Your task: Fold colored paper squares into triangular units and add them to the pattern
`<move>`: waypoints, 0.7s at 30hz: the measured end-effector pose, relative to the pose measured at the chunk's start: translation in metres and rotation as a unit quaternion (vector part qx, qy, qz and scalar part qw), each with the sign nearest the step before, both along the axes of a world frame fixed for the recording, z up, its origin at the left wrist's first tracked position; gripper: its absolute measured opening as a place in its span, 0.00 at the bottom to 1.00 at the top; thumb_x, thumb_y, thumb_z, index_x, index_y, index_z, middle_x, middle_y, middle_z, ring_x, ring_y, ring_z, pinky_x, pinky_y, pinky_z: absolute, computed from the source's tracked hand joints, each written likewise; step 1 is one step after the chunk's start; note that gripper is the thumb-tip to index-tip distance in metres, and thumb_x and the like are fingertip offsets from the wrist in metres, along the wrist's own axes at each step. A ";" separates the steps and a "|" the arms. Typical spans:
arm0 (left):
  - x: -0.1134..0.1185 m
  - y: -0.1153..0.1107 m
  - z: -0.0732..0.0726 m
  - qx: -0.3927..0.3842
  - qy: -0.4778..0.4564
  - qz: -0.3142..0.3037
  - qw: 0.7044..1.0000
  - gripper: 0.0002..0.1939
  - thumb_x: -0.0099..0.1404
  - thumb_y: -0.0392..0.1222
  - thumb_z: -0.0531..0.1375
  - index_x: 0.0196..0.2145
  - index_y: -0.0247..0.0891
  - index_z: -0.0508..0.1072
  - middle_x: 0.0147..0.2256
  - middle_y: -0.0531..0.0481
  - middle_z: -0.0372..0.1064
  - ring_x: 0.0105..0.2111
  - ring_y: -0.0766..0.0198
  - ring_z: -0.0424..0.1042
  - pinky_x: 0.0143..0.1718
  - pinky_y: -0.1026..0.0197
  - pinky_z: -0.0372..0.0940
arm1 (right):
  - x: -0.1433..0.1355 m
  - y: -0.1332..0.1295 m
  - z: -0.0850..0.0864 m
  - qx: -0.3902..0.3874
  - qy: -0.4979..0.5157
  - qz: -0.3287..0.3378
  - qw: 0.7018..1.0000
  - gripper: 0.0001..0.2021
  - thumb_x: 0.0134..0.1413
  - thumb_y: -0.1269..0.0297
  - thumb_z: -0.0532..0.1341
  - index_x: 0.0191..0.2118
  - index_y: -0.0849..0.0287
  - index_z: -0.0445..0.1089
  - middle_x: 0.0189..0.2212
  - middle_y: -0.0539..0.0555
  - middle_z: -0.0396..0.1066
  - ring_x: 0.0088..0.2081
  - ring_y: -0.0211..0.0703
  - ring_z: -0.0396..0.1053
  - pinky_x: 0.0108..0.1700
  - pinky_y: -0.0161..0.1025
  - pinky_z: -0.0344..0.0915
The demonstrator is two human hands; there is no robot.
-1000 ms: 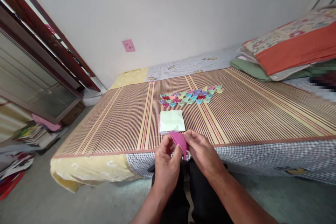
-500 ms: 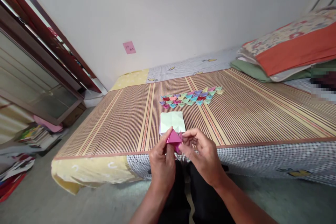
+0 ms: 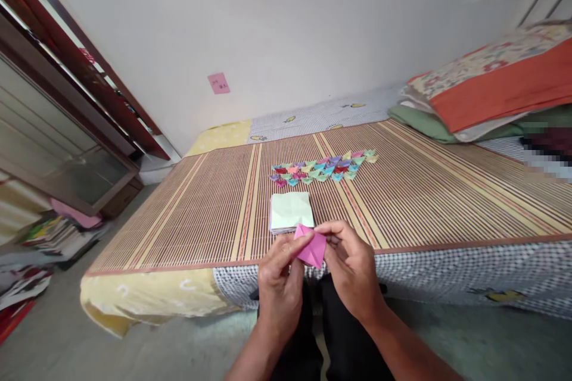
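The folded pink paper square (image 3: 311, 249) sits at six o'clock of the pale green paper stack (image 3: 292, 209); likely light and crisp but easily creased, it suits a gentle pinch near its edges. The left hand's (image 3: 280, 274) fingers are clamped on its nine-o'clock side, while the right hand's (image 3: 351, 265) fingers bend at three o'clock, their grip unclear.

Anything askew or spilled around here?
Mildly: the paper stack is uneven, with lower edges showing at its left and near sides. A messy heap lies on the floor, far left. I see no spill.
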State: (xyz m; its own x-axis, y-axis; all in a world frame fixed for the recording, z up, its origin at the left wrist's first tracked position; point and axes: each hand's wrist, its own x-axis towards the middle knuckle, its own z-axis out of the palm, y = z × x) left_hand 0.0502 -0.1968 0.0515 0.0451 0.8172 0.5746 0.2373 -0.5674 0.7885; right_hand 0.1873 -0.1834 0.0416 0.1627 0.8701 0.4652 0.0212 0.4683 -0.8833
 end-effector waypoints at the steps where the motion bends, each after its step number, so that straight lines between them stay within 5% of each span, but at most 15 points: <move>1: 0.000 -0.001 0.001 -0.010 0.002 -0.004 1.000 0.25 0.71 0.27 0.56 0.56 0.52 0.79 0.44 0.49 0.77 0.44 0.62 0.76 0.46 0.61 0.69 | 0.000 0.000 -0.001 0.002 0.001 -0.002 1.000 0.06 0.64 0.70 0.60 0.43 0.54 0.72 0.37 0.52 0.76 0.39 0.44 0.78 0.40 0.36 0.74; 9: -0.001 -0.004 0.008 -0.060 -0.012 0.007 0.998 0.19 0.73 0.33 0.56 0.55 0.50 0.79 0.48 0.47 0.77 0.50 0.58 0.75 0.50 0.58 0.69 | 0.002 0.003 -0.007 -0.002 -0.006 0.016 1.000 0.03 0.66 0.67 0.61 0.42 0.55 0.73 0.37 0.53 0.76 0.37 0.44 0.77 0.40 0.37 0.73; 16: 0.001 0.001 -0.001 -0.120 -0.086 0.004 0.989 0.12 0.70 0.38 0.65 0.49 0.48 0.82 0.47 0.46 0.77 0.50 0.56 0.76 0.51 0.55 0.70 | 0.006 0.002 -0.001 0.003 -0.011 0.076 0.997 0.09 0.65 0.70 0.57 0.37 0.56 0.75 0.39 0.56 0.74 0.44 0.48 0.74 0.44 0.41 0.72; 21: 0.006 0.000 -0.005 -0.126 -0.143 0.035 0.981 0.11 0.66 0.37 0.68 0.47 0.43 0.78 0.45 0.47 0.76 0.46 0.59 0.77 0.48 0.59 0.70 | 0.003 0.001 -0.005 -0.056 0.037 0.063 0.996 0.06 0.64 0.63 0.63 0.45 0.56 0.73 0.37 0.54 0.76 0.39 0.46 0.76 0.41 0.39 0.73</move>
